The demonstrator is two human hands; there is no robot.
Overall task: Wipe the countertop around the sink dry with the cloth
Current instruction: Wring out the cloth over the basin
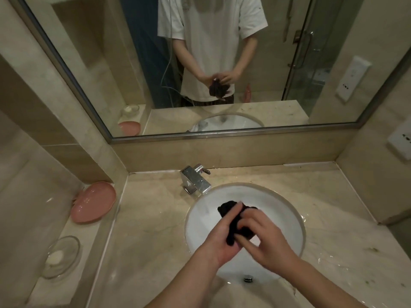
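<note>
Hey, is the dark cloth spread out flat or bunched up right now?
Bunched up. The cloth is a crumpled wad gripped between the left hand and right hand above the sink.

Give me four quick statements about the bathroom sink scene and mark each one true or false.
1. Both hands, left hand and right hand, grip the dark cloth above the sink. True.
2. The cloth lies flat on the countertop. False: it is bunched in the hands over the basin.
3. A pink dish sits on the ledge left of the sink. True.
4. The faucet is at the sink's right side. False: it stands at the back left.
</note>
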